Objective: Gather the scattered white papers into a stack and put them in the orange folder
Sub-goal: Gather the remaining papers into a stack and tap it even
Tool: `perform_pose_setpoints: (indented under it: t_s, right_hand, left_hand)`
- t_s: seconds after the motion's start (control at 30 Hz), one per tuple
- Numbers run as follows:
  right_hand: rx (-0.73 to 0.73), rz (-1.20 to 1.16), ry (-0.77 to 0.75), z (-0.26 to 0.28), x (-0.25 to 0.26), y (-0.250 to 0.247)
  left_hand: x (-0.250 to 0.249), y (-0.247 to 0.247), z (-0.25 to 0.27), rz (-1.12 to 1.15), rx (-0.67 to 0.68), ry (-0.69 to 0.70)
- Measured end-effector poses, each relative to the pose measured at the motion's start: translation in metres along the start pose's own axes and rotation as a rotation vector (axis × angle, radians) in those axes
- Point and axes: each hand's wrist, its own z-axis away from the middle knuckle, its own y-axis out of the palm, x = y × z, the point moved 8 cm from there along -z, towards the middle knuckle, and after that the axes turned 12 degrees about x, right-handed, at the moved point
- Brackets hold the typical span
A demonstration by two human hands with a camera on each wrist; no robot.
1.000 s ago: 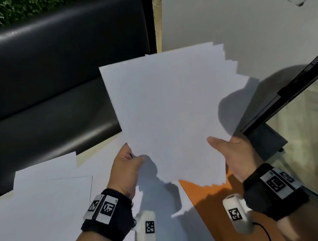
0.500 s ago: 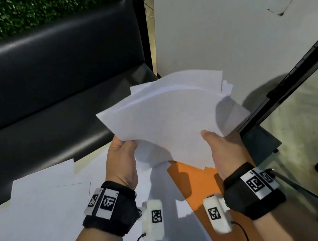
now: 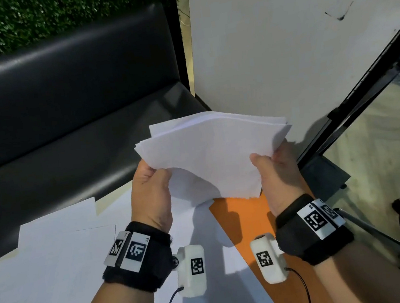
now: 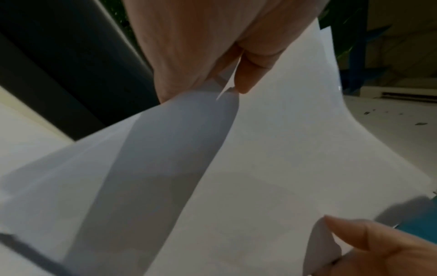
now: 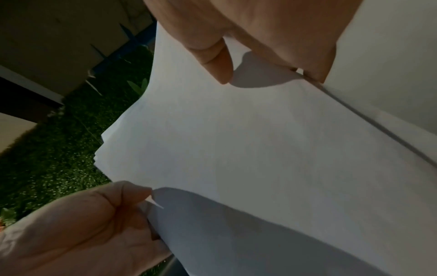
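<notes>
A stack of white papers [image 3: 214,154] hangs in the air above the table, tilted nearly flat, its far corners fanned unevenly. My left hand [image 3: 151,182] pinches its left edge, thumb on top. My right hand [image 3: 275,167] pinches the right edge the same way. The left wrist view shows the left thumb [image 4: 250,74] pressed on the papers [image 4: 272,168]. In the right wrist view the right thumb [image 5: 217,61] lies on the sheet [image 5: 248,149], with the left hand [image 5: 89,224] at the opposite edge. The orange folder [image 3: 245,223] lies on the table under the stack, partly hidden.
More white sheets [image 3: 55,257] lie spread over the table at the left. A black padded bench [image 3: 63,117] runs behind the table. A white panel [image 3: 282,53] stands at the back right, and a glass edge with a black frame [image 3: 361,81] slants down the right side.
The stack, upright and facing me a second ago, has tipped forward and down to lie nearly flat. Both hands came lower and closer together, still gripping its edges.
</notes>
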Motion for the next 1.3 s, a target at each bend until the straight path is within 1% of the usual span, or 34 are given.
perform_pose_setpoints:
  t_s: [0.07,0.13,0.23,0.33,0.4,0.5,0.57,0.63,0.7,0.73,0.77,0.83,0.87,0.93,0.97,1.03,1.1,1.17,1.23,1.3]
  right_hand:
    - [-0.013,-0.002,-0.050,-0.003,0.010,0.000]
    - [-0.018,-0.009,-0.079,-0.005,0.013,0.001]
    - [0.051,0.050,-0.051,-0.004,0.007,0.010]
    - [0.043,0.025,-0.042,-0.007,0.010,0.010]
    - [0.065,0.018,-0.047,-0.009,0.017,0.010]
    - [0.106,0.072,-0.036,-0.009,0.018,0.016]
    - [0.116,0.107,-0.011,-0.010,0.013,0.019]
    - [0.108,0.175,-0.009,-0.008,0.016,0.022]
    - [0.080,0.211,-0.101,-0.004,0.033,0.022]
    - [0.059,0.191,-0.154,-0.003,0.043,0.020]
    - [0.052,0.094,-0.186,-0.003,0.047,0.016]
    - [0.074,-0.072,-0.148,-0.013,0.037,0.007]
    - [0.085,-0.055,-0.087,-0.017,0.027,0.005]
    - [0.152,0.099,0.060,-0.023,0.001,0.007]
    - [0.173,0.138,0.124,-0.022,-0.012,0.008]
    - [0.166,0.141,0.212,-0.020,-0.036,0.006]
    - [0.142,0.133,0.222,-0.016,-0.042,0.004]
    - [0.117,0.101,0.233,-0.015,-0.043,0.000]
    - [0.072,0.068,0.218,-0.014,-0.038,-0.008]
    - [0.054,0.090,0.164,-0.011,-0.022,-0.010]
  left_hand:
    - [-0.010,-0.006,0.002,0.002,-0.018,0.047]
    - [-0.013,-0.012,0.002,-0.017,-0.039,0.056]
    - [-0.009,-0.012,0.004,-0.060,-0.056,0.019]
    - [-0.010,-0.016,0.002,-0.042,-0.084,0.003]
    - [-0.010,-0.017,0.000,-0.034,-0.077,-0.003]
    - [-0.007,-0.015,0.000,-0.037,-0.061,-0.027]
    - [-0.008,-0.011,0.001,-0.070,-0.071,-0.015]
    - [-0.010,-0.004,0.003,-0.099,-0.049,0.026]
    - [-0.025,0.003,0.006,-0.090,-0.028,0.104]
    - [-0.032,0.002,0.005,-0.080,-0.041,0.143]
    - [-0.038,-0.001,0.002,-0.072,-0.057,0.178]
    - [-0.048,-0.006,-0.002,-0.073,-0.089,0.226]
    - [-0.049,-0.006,-0.004,-0.084,-0.095,0.234]
    - [-0.046,-0.005,-0.005,-0.097,-0.101,0.213]
    - [-0.042,-0.005,-0.006,-0.099,-0.110,0.196]
    - [-0.039,-0.001,-0.005,-0.093,-0.105,0.184]
    - [-0.040,0.001,-0.006,-0.080,-0.078,0.196]
    - [-0.036,-0.005,-0.011,-0.064,-0.059,0.172]
    - [-0.020,-0.013,-0.017,-0.063,-0.032,0.076]
    - [-0.003,-0.016,-0.018,-0.136,-0.006,-0.024]
